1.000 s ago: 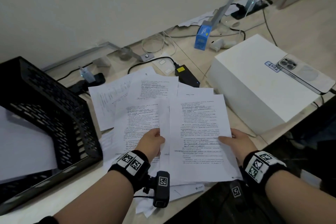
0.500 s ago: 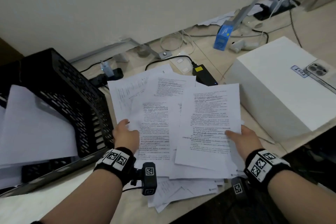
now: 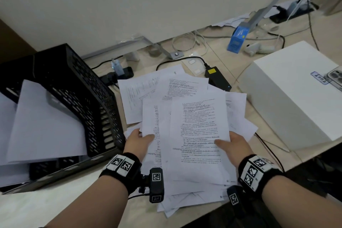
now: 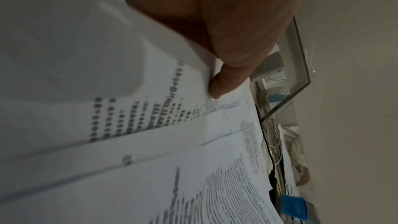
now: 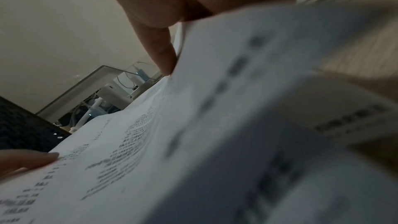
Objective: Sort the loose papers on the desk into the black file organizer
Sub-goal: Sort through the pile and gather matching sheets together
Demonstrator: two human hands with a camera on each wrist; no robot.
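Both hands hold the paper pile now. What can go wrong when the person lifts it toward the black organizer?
1. The papers are fanned and uneven; the left hand and right hand pinch only the near edges, so loose sheets could slide out.
2. Some sheets hang over the desk edge and might fall.
3. The organizer already holds sheets, so new ones may catch on them.
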